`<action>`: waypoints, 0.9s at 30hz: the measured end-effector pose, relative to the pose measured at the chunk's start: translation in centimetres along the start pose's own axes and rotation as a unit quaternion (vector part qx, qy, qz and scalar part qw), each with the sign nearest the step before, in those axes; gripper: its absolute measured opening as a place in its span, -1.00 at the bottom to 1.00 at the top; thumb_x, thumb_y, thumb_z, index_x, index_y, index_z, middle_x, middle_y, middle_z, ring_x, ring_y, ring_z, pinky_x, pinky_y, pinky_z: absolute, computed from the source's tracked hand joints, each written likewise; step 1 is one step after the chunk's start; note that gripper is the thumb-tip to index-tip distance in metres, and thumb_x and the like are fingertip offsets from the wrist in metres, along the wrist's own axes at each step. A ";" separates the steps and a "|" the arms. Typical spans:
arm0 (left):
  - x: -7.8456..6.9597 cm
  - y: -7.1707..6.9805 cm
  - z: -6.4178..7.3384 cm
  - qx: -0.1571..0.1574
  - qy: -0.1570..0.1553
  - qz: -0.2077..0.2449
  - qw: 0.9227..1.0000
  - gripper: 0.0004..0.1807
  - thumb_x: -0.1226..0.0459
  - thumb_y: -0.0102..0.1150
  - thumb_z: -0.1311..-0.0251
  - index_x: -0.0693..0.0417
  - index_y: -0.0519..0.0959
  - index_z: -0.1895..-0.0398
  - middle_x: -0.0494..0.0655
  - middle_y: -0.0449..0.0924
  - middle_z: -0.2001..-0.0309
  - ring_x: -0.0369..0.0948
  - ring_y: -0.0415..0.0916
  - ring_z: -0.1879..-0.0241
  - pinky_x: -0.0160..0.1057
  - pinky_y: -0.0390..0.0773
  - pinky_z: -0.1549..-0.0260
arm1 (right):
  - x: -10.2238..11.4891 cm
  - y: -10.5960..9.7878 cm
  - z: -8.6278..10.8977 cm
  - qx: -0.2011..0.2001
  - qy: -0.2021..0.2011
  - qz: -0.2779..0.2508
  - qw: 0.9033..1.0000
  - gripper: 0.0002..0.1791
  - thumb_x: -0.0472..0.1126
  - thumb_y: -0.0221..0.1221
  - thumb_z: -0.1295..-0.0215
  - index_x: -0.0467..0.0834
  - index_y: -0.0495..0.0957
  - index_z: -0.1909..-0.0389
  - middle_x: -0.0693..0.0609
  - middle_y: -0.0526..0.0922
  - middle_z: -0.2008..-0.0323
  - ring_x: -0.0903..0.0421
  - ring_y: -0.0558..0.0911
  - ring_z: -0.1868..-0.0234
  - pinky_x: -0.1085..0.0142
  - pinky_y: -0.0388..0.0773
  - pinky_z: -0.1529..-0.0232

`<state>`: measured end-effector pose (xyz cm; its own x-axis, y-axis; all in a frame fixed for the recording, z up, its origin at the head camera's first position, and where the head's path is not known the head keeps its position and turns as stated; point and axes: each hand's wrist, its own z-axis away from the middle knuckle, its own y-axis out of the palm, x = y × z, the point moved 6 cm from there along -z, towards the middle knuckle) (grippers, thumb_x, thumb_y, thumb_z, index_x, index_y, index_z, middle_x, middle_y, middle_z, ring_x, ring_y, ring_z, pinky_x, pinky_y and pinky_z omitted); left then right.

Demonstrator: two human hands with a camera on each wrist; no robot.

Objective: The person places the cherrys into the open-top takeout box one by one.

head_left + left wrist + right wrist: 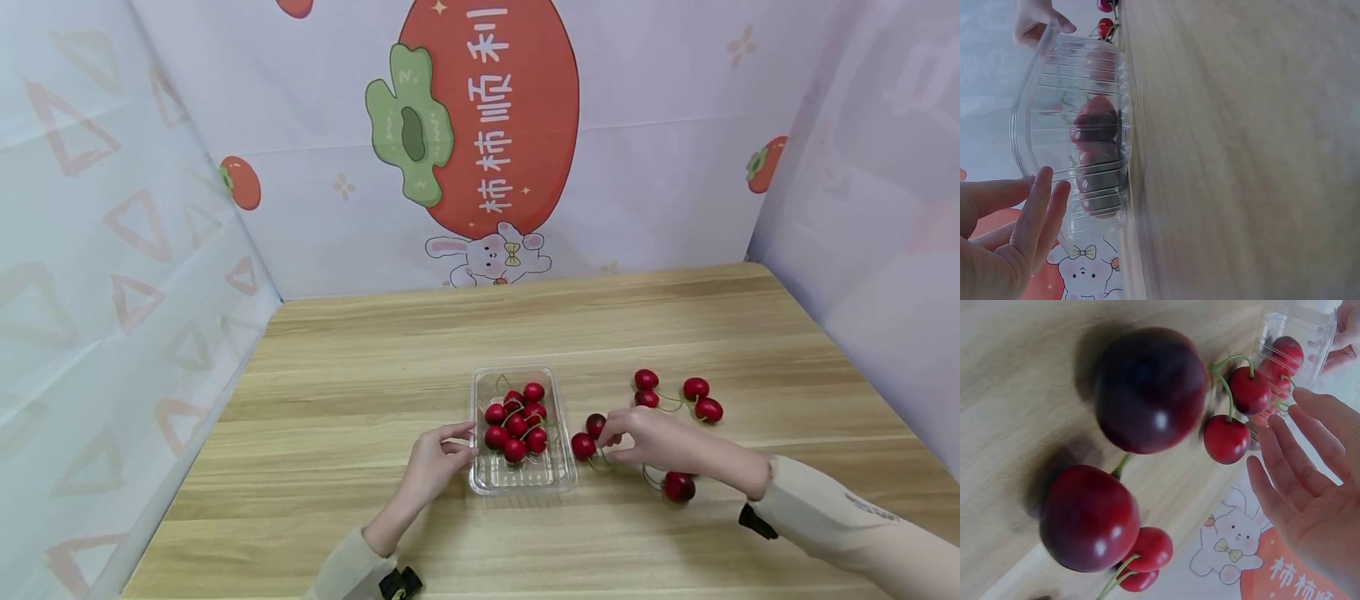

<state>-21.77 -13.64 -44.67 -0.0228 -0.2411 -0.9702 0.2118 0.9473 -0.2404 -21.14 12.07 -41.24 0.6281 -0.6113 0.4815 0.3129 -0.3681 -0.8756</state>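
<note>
A clear plastic tray (486,482) holding several red cherries (516,425) sits mid-table. At its left side my left hand (435,462) touches the rim and wall with fairly straight fingers; the left wrist view shows these fingertips (1043,178) against the plastic. Right of the tray lies a stemmed pair of cherries (582,447). My right hand (651,437) hovers close over this pair. In the right wrist view its fingers (1285,459) are spread and nothing is gripped, with the pair of cherries (1227,439) just beyond the fingertips.
Several more cherries lie on the wooden table (337,400) at the right: a group behind my right hand (696,388) and a dark red cherry (678,487) near the wrist, whose neighbour is mostly hidden under the forearm. Printed cloth walls (645,208) border the table.
</note>
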 end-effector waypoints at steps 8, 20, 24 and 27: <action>0.1 -1.0 -0.4 0.013 0.001 0.000 1.000 -0.59 0.57 0.10 0.04 0.51 0.40 0.03 0.29 0.49 0.23 0.05 0.56 0.34 -0.25 0.67 0.42 | 0.1 1.1 -0.2 0.014 0.001 -0.007 1.000 -0.85 -0.29 0.27 0.05 -0.15 0.61 0.38 0.14 0.58 0.40 0.27 0.54 0.34 0.40 0.60 0.35; 0.4 -1.6 0.5 0.022 0.005 -0.002 1.000 -0.59 0.58 0.09 0.04 0.51 0.40 0.03 0.27 0.49 0.24 0.03 0.57 0.35 -0.28 0.67 0.44 | 1.1 2.8 0.1 0.026 0.003 -0.011 1.000 -0.82 -0.30 0.30 0.11 -0.20 0.61 0.39 0.13 0.57 0.43 0.32 0.47 0.43 0.49 0.53 0.46; 0.4 -1.6 1.1 0.024 0.008 -0.005 1.000 -0.59 0.57 0.10 0.04 0.50 0.41 0.03 0.27 0.49 0.24 0.03 0.57 0.35 -0.28 0.67 0.44 | 1.4 3.5 0.5 0.020 0.000 -0.006 1.000 -0.82 -0.32 0.30 0.12 -0.20 0.61 0.40 0.15 0.56 0.45 0.36 0.44 0.46 0.53 0.50 0.49; 0.5 -1.7 1.5 0.024 0.011 -0.006 1.000 -0.59 0.57 0.11 0.04 0.51 0.41 0.03 0.28 0.49 0.24 0.02 0.57 0.35 -0.29 0.67 0.45 | 1.8 3.8 0.8 0.015 -0.009 -0.003 1.000 -0.82 -0.32 0.30 0.13 -0.20 0.61 0.41 0.15 0.57 0.45 0.37 0.43 0.46 0.53 0.49 0.50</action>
<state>-20.66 -15.65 -44.66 -0.0472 -0.2465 -0.9680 0.2586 0.9330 -0.2502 -18.27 10.11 -43.77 0.6390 -0.5960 0.4863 0.3374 -0.3510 -0.8735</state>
